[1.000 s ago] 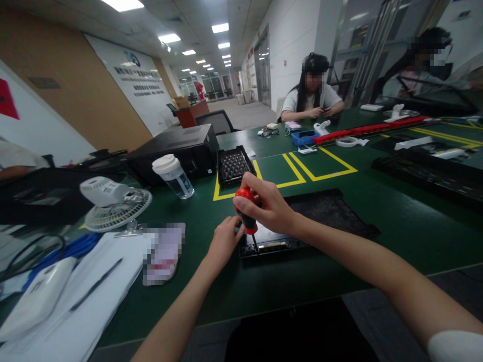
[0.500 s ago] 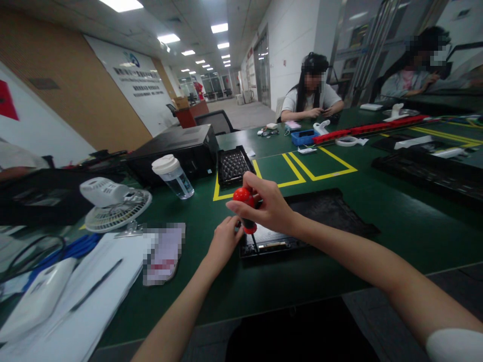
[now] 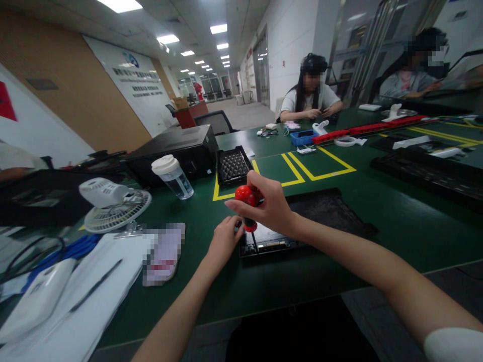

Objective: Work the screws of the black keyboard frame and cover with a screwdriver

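My right hand [image 3: 269, 206] is wrapped around a screwdriver [image 3: 245, 196] with a red and black handle. It stands nearly upright, its dark shaft reaching down to the near left corner of a flat black panel [image 3: 324, 211]. A bright metallic strip shows along the panel's near edge, beside the shaft. My left hand [image 3: 225, 237] is closed at the panel's left edge, close to the screwdriver's lower collar; its fingertips are partly hidden. Whatever the screwdriver's tip touches is too small to make out.
A black tray [image 3: 234, 166] of small dark pieces lies behind my hands. To the left are a water bottle [image 3: 173, 176], a small fan [image 3: 116, 206], a phone [image 3: 164, 256] and papers [image 3: 109, 291]. A blue bin [image 3: 304, 138] stands farther back. Co-workers sit across the table.
My right hand has shifted and turned very slightly on the screwdriver's handle, whose top sits a touch farther right. The left hand and the panel look the same.
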A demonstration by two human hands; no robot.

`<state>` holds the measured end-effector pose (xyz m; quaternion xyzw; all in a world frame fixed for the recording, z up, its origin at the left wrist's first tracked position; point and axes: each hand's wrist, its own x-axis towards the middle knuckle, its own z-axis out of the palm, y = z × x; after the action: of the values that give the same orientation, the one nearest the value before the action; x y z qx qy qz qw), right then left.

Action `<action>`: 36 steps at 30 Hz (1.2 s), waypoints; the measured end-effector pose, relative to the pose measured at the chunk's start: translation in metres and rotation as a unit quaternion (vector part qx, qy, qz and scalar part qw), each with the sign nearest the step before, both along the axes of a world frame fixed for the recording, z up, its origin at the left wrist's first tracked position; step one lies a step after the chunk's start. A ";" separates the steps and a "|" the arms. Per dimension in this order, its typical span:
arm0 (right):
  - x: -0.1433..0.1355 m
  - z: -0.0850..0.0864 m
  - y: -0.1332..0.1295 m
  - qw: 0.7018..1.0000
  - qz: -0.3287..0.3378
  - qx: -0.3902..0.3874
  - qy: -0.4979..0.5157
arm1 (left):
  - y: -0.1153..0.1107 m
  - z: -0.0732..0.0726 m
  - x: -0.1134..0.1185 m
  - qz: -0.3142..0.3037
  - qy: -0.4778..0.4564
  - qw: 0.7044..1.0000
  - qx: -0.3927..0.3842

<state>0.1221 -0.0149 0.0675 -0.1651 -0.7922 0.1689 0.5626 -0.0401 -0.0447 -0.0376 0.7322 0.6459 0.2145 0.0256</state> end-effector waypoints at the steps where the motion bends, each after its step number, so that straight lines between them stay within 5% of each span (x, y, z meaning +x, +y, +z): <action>1: 0.000 0.000 0.000 1.000 -0.008 0.005 0.001 | 0.000 0.000 0.000 -0.002 -0.002 1.000 0.001; 7: -0.001 0.001 -0.001 0.999 -0.033 0.031 0.008 | 0.001 -0.002 -0.001 0.001 -0.003 1.000 -0.006; 17: -0.001 0.001 0.009 0.999 0.019 0.018 -0.029 | 0.000 0.000 0.000 0.002 -0.015 1.000 -0.004; 23: 0.002 0.005 0.014 0.989 0.142 0.008 -0.050 | 0.002 -0.004 -0.003 -0.008 -0.021 1.000 -0.007; 25: 0.001 0.005 0.014 0.963 0.255 -0.080 -0.036 | 0.002 -0.003 -0.002 -0.004 -0.014 1.000 -0.003; 29: -0.003 0.003 0.016 0.848 0.475 -0.235 -0.002 | 0.002 -0.001 -0.001 0.002 -0.003 1.000 -0.001; 32: -0.004 0.003 0.019 0.802 0.528 -0.278 -0.006 | 0.002 -0.002 -0.001 0.002 -0.010 1.000 -0.009; 36: -0.004 0.001 0.021 0.777 0.567 -0.274 0.001 | 0.002 -0.002 0.000 0.019 -0.019 0.999 -0.017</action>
<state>0.1183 0.0065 0.0689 0.1665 -0.6623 0.6677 0.2964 -0.0401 -0.0424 -0.0393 0.7153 0.6624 0.2179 0.0468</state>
